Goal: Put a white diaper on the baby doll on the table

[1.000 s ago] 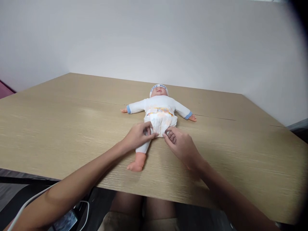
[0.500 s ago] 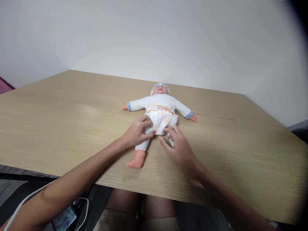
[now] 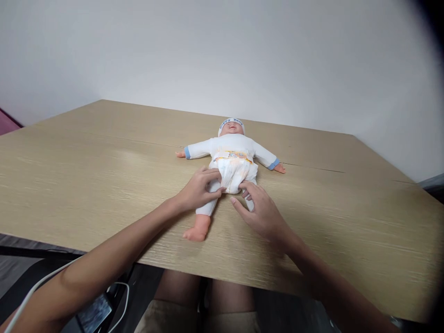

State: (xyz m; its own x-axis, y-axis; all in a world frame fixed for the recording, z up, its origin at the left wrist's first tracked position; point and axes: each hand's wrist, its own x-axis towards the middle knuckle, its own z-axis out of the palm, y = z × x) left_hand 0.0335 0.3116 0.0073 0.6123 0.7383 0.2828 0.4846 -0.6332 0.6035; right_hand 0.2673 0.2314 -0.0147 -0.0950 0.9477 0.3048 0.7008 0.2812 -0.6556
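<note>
A baby doll (image 3: 232,141) in a white outfit with blue cuffs lies on its back, head away from me. Around its hips is a white diaper (image 3: 231,173) with an orange printed waistband. My left hand (image 3: 199,189) arches over the doll's left-side thigh in view, thumb and fingers apart, fingertips at the diaper's leg edge. At the opposite leg edge my right hand (image 3: 258,206) touches the diaper with bent fingers; its thumb stands away from them. One bare doll foot (image 3: 197,229) shows, while the other is hidden behind my right hand.
The doll lies on a wide light wood-grain table (image 3: 104,185) with a thin seam across it. Behind stands a pale wall (image 3: 222,55). Below the front edge are my legs, a white cable (image 3: 123,305) and a dark device with a screen (image 3: 93,314).
Both hands stay at the diaper's leg edges with only slight finger movement. The whole view has shifted a little.
</note>
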